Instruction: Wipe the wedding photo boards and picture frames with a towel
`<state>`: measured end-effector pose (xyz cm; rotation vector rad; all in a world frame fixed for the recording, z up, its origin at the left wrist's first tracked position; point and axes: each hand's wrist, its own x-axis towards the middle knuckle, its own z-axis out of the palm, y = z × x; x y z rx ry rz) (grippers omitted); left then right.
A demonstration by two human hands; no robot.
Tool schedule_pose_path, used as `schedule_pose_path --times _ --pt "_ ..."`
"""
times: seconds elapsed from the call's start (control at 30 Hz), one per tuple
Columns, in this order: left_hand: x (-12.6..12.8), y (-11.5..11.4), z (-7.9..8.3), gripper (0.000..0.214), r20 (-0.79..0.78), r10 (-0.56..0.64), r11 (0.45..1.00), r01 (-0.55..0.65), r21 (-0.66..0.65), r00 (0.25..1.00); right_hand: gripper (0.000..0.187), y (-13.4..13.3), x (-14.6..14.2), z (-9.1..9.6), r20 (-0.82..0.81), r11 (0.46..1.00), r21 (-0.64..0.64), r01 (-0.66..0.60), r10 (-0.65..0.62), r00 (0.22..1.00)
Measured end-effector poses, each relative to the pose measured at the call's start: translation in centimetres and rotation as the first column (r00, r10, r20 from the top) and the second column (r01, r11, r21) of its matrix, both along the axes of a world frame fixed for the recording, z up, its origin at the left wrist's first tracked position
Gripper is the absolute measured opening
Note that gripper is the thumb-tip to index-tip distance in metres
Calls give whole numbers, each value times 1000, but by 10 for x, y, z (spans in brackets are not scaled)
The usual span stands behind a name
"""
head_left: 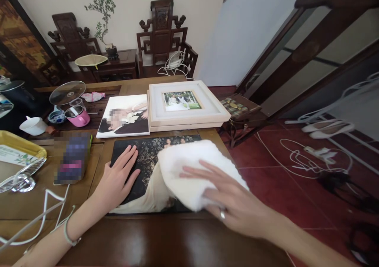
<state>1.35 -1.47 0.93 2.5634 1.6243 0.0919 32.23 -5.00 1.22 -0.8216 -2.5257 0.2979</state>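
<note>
A dark photo panel [149, 160], printed with a pale gown, lies flat on the wooden table in front of me. On its left edge rests my left hand [120, 175], fingers spread and flat, holding it against the table. My right hand [223, 194], somewhat blurred and wearing a ring, presses a white cloth [197, 160] onto the panel's right part. Some of the cloth is bunched between thumb and fingers. The panel's right side and much of its picture are hidden beneath the cloth.
Behind the panel are a white-edged photo print [130, 109] and pale wooden picture frames [189, 119], stacked. A phone [74, 156], a white cable [44, 213], a yellow tray [41, 152], a pink mug [78, 116] and a white cup [33, 126] stand or lie left. Red floor tiles [263, 176] lie right.
</note>
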Motion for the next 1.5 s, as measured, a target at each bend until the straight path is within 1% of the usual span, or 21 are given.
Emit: schedule_pose_path --times 0.07,0.13,0.2,0.23,0.27,0.33,0.43,0.53,0.6,0.67,0.77,0.87,0.97,1.03,1.07,1.13,1.2,1.27,1.37,1.43,1.5 --pt "0 0 0 50 20 4 1000 -4 -3 1000 15 28 2 -1 -5 998 -10 69 -69 998" --pt "-1 0 -1 49 42 8 1000 -9 4 999 17 50 3 -2 -4 994 -31 109 -109 994" --pt "-1 0 -2 49 55 15 1000 -15 11 998 19 61 2 -3 -13 990 -51 128 -129 992" --pt "-2 0 -2 49 58 17 1000 -18 13 998 19 61 1 -3 -19 989 -56 137 -139 990" --pt "-2 1 -2 49 60 18 1000 -19 16 998 18 57 0 -4 -28 988 -52 143 -145 989" --pt "-1 1 -2 49 62 16 1000 -17 21 998 17 40 -1 -6 -48 991 -22 131 -132 990" --pt "0 1 -1 50 63 14 1000 -15 27 998 17 0 -3 -6 -52 998 25 58 -56 997" --pt "0 1 -1 52 62 20 999 -22 29 998 15 -39 -4 0 -30 1000 9 -20 21 999" --pt "0 1 -1 50 55 19 999 -20 27 998 16 -54 -4 4 -20 998 -24 -66 65 998" --pt "0 2 -1 49 40 12 1000 -13 24 999 15 -56 -4 6 -20 995 -43 -94 93 995" --pt "-1 2 -1 49 28 4 1000 -5 24 1000 13 -36 -4 2 -38 997 -27 -72 71 997" --pt "-1 2 -1 49 29 -2 1000 1 28 1000 16 3 -3 -3 -39 1000 -9 10 -10 999" --pt "-2 4 -1 49 32 1 1000 -2 26 999 15 43 -2 -4 -33 996 -24 88 -89 996" --pt "-2 4 -2 49 45 12 1000 -13 23 999 17 58 -2 -4 -33 991 -48 126 -127 991" --pt "-2 5 -2 49 56 17 1000 -18 24 998 18 61 -3 -4 -40 989 -53 140 -142 989" --pt "-2 5 -2 49 78 19 999 -22 36 997 16 54 -6 -5 -67 988 -42 149 -152 986" --pt "-2 5 -3 49 85 18 999 -22 43 996 15 33 -11 -5 -91 993 -9 115 -115 989" --pt "-1 4 -3 49 74 24 999 -27 38 997 16 4 -15 -2 -78 999 8 40 -40 996" --pt "-1 4 -2 49 53 28 999 -30 26 998 15 -35 -20 5 6 996 -6 -84 84 996" --pt "-1 4 -2 49 49 23 999 -24 26 999 13 -47 -22 9 37 992 -26 -127 128 991" --pt "-1 4 -2 49 48 13 999 -15 29 999 14 -46 -22 9 11 991 -50 -122 122 992"
